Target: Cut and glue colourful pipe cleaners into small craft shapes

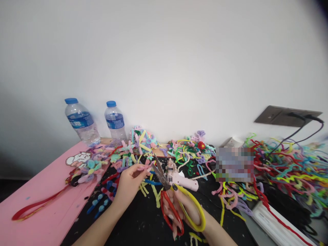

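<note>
My left hand pinches a short pink pipe cleaner in front of me. In my right hand is a pair of scissors with one red and one yellow handle loop. Their blades stand apart and point up and left, with the tips close to the pipe cleaner; whether they touch it I cannot tell. Just behind the scissors lies a pale pink glue gun on the black mat. Cut pipe cleaner pieces in yellow and blue lie about my hands.
Two water bottles with blue caps stand against the wall at the left. A pink sheet carries a red strap. Tangled pipe cleaners heap up at the right, below a wall socket with cables. A white box sits front right.
</note>
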Demonstrator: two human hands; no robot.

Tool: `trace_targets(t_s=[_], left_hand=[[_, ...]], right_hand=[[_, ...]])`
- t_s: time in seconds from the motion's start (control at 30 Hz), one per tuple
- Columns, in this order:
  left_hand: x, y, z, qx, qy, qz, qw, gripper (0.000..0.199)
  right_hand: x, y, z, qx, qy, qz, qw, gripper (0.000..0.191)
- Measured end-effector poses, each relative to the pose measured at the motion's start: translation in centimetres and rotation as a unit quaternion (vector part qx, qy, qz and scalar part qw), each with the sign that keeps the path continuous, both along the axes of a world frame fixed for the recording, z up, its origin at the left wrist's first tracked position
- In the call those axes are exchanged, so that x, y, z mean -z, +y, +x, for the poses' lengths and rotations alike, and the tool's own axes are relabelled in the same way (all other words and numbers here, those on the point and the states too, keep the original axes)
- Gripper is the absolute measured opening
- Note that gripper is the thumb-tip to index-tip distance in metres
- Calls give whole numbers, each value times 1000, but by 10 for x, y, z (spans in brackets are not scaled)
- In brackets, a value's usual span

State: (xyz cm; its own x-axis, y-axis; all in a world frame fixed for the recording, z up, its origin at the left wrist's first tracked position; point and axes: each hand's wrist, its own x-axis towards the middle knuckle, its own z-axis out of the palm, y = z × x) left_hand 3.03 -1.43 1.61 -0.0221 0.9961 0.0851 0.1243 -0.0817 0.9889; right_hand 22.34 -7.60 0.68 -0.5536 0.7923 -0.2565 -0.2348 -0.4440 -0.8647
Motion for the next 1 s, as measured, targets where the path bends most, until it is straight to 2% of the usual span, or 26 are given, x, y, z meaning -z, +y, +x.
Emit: trace_targets(t_s=[0.2,0.4,0.67,0.87,1.0], left_hand=[[-2,-2,3,-26,-57,-13,998,24],[-2,-2,3,-48,-55,-12,997,30],[-1,1,2,-28,-36,-6,999,19],[0,0,0,-56,-34,21,998,18],[0,-1,-2,-77,-4,28,997,16]], right_hand=[[1,0,0,-48,69,-16,996,61],[3,-2,2,-61,65,-28,996,63],[-8,-2,3,-37,46,4,998,61],[-18,-3,1,-12,38,1,999,57],[-15,-3,0,-17,31,-2,999,60]])
